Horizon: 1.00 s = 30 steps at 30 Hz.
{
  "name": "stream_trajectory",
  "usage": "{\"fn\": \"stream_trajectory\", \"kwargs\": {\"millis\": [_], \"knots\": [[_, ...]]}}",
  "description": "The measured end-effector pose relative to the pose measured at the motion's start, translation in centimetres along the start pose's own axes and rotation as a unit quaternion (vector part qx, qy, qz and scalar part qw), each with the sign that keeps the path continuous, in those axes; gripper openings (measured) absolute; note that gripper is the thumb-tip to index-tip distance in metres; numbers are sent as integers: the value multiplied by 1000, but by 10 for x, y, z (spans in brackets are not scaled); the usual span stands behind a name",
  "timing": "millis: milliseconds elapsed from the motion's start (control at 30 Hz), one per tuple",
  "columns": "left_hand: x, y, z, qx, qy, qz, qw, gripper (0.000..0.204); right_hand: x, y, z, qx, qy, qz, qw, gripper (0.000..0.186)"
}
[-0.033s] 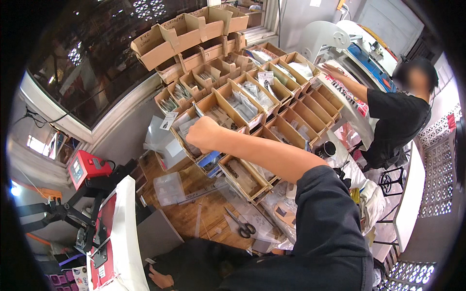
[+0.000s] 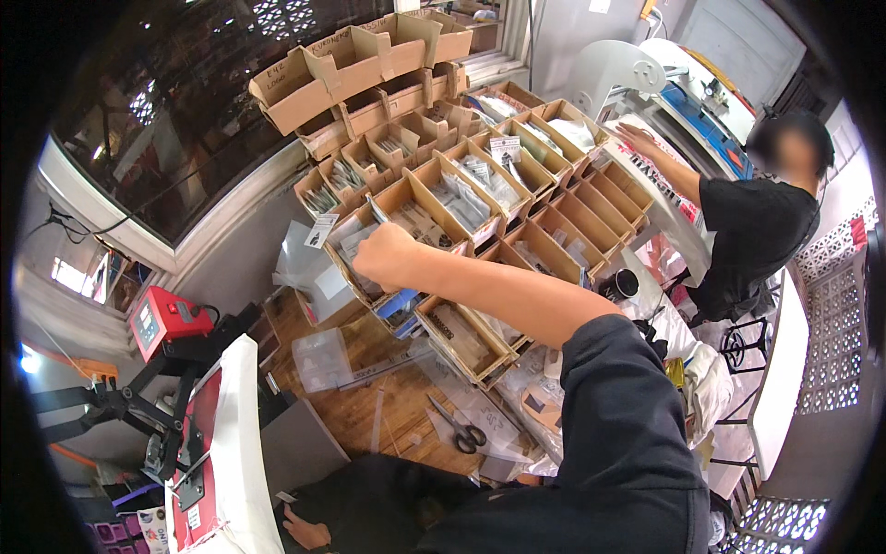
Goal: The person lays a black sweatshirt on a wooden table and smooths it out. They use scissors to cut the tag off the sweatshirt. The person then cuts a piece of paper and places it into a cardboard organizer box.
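Observation:
My right hand (image 2: 386, 258) reaches across into the front left compartment of a cardboard bin rack (image 2: 478, 235). Its fingers are curled downward, and whatever they grip is hidden behind the knuckles. Clear packets (image 2: 352, 242) lie in that compartment beside the hand, and a small printed card (image 2: 319, 230) sticks out at its left edge. Low at the left, next to my dark clothing, my left hand (image 2: 306, 532) is closed with a small pale item (image 2: 287, 497) showing at its fingertips; its kind cannot be made out.
Black-handled scissors (image 2: 459, 428) and clear plastic sheets (image 2: 321, 358) lie on the wooden table (image 2: 360, 417). A heat press (image 2: 221, 452) with a red control box (image 2: 166, 322) stands at the left. Another person (image 2: 752, 217) works at a machine (image 2: 688, 97) at the far right.

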<state>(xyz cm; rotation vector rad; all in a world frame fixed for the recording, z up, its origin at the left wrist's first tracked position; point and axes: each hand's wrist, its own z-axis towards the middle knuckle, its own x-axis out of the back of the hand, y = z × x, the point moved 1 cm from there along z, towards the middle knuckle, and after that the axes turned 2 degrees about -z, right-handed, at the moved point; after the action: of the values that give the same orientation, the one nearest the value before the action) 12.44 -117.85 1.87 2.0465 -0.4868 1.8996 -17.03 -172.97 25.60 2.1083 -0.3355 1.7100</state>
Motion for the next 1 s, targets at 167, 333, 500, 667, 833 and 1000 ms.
{"fn": "stream_trajectory", "kwargs": {"millis": [167,333,500,667,833,1000], "knots": [[0,2,-1,10,-5,21,1000,87,-9,0,7,-10,-7,10,1000,28],[-6,-1,3,31,-14,47,998,85,-2,-2,2,-7,-1,16,1000,25],[3,10,0,21,-19,35,999,86,-4,0,-2,7,47,8,999,15],[8,10,-2,27,-11,27,999,86,-11,-1,-1,-1,87,23,996,14],[4,7,-1,34,-13,35,999,86,-17,-3,1,-11,104,28,994,15],[7,11,-1,50,-27,36,998,87,-19,-2,-1,-19,122,34,992,16]]}}
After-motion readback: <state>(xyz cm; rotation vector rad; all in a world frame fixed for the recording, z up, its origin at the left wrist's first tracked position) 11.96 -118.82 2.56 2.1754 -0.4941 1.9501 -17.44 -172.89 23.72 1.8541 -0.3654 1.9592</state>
